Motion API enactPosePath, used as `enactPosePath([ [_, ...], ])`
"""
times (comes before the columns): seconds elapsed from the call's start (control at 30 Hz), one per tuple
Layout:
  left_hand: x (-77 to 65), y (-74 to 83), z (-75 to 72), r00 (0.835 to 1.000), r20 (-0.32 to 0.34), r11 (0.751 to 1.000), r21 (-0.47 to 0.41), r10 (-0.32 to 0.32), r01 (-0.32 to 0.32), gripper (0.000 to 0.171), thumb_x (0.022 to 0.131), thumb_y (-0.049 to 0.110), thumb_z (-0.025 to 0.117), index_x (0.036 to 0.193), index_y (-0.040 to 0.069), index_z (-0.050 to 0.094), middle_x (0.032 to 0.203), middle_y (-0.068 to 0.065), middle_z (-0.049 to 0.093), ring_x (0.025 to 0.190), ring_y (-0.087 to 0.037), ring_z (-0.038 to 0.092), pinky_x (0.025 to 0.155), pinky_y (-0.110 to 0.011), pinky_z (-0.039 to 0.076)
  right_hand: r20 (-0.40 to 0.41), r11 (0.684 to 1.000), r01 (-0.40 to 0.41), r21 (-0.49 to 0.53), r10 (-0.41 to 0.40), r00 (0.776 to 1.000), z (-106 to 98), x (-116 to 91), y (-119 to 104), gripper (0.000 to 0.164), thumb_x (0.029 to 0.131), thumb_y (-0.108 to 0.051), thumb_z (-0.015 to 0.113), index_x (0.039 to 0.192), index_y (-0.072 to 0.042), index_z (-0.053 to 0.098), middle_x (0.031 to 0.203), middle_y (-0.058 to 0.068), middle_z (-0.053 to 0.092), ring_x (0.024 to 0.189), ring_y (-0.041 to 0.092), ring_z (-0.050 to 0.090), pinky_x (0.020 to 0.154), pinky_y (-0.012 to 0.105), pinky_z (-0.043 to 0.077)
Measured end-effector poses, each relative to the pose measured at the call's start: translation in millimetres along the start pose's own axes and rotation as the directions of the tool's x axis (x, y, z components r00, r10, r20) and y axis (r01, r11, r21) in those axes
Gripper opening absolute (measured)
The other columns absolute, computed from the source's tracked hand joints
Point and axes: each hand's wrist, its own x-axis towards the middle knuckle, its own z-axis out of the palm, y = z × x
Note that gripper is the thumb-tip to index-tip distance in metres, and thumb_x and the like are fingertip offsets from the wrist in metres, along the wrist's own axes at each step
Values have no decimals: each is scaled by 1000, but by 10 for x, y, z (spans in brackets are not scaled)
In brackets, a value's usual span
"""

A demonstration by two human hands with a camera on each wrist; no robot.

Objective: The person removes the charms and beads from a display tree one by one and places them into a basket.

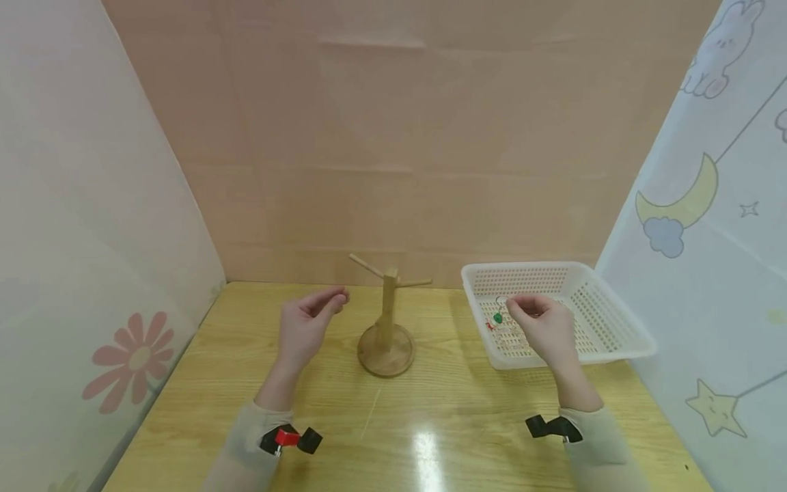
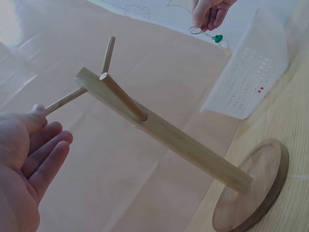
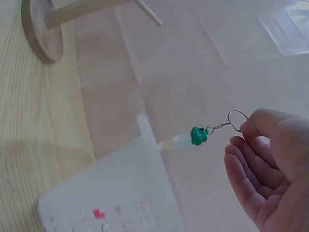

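Observation:
My right hand (image 1: 547, 326) pinches the metal ring of a keychain (image 3: 198, 136) between thumb and fingers. From the ring hang a short chain, a green piece and a whitish, translucent part below it. In the head view the keychain overlaps the left part of the white basket (image 1: 590, 357). A wooden stand (image 1: 389, 307) with a round base, an upright post and thin pegs stands at mid-table. Left of it, my left hand (image 1: 307, 321) is raised with nothing in it, its fingers loosely bent. In the left wrist view its thumb overlaps one peg's end (image 2: 65, 100).
A small red item (image 3: 98, 213) shows through the basket's perforated wall. The wooden table (image 1: 246, 383) has a brown-pink sheet (image 1: 393, 150) behind it and printed panels at both sides, the right one (image 1: 738, 273) close to the basket.

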Motion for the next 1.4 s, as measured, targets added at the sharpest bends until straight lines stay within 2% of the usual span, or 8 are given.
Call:
enactPosePath([
  [0.2, -53, 0, 44, 1000, 20, 1000, -32, 1, 0, 20, 101, 2, 74, 117, -9, 77, 111, -14, 80, 99, -16, 78, 88, -31, 66, 14, 998, 11, -59, -10, 1000, -110, 28, 158, 22, 101, -26, 78, 101, -5, 82, 94, 11, 80, 77, -2, 66, 67, 8, 52],
  [0.3, -30, 21, 64, 1000, -11, 1000, -19, -18, 17, 22, 101, 6, 76, 119, -7, 77, 112, -13, 80, 101, -14, 78, 90, -29, 65, 34, 996, -7, -88, 10, 999, -166, 40, 227, 25, 102, -30, 76, 103, -6, 82, 96, 10, 80, 79, -2, 66, 68, 9, 51],
  [0.47, 143, 72, 109, 997, -69, 1000, -4, -31, 31, 34, 100, 15, 79, 129, -2, 75, 121, -11, 79, 109, -14, 76, 94, -26, 62, 52, 991, -31, -131, 38, 998, -258, 66, 338, 29, 103, -33, 75, 106, -5, 81, 98, 12, 80, 81, 5, 69, 68, 12, 53],
  [0.63, 327, 154, 169, 999, -39, 1000, 0, -1, 1, 40, 101, 15, 78, 137, 0, 70, 130, -10, 76, 117, -22, 74, 97, -26, 61, 85, 985, -61, -164, 75, 993, -364, 125, 422, 32, 104, -36, 73, 107, -4, 79, 99, 12, 80, 82, 10, 69, 67, 17, 54],
  [0.8, 454, 214, 199, 999, -30, 999, -18, 35, -36, 38, 101, 9, 77, 137, -3, 70, 133, -16, 73, 120, -32, 72, 97, -27, 62, 130, 981, -26, -193, 51, 990, -446, 239, 536, 31, 105, -33, 71, 108, -3, 79, 98, 13, 80, 85, 19, 70, 68, 25, 56],
  [1.1, 522, 246, 179, 998, -44, 999, -2, 53, -53, 31, 100, 7, 77, 130, -1, 75, 125, -22, 75, 111, -19, 76, 92, -26, 63, 273, 962, -58, -267, 133, 953, -587, 430, 864, 36, 108, -33, 66, 115, 1, 76, 110, 21, 76, 94, 34, 71, 72, 39, 60],
  [1.23, 535, 235, 196, 998, -37, 999, 14, 49, -49, 28, 100, 5, 77, 128, -1, 76, 123, -18, 77, 109, -19, 76, 91, -24, 63, 306, 952, -90, -291, 182, 934, -678, 482, 970, 38, 108, -33, 65, 116, 4, 74, 110, 23, 75, 93, 34, 70, 71, 39, 59],
  [1.4, 511, 224, 210, 999, -37, 999, 11, 32, -32, 27, 100, 3, 76, 126, -1, 77, 121, -16, 77, 110, -24, 76, 90, -24, 63, 312, 945, -100, -311, 201, 929, -743, 493, 1056, 36, 107, -30, 66, 115, 4, 74, 107, 22, 75, 88, 30, 70, 68, 36, 59],
])
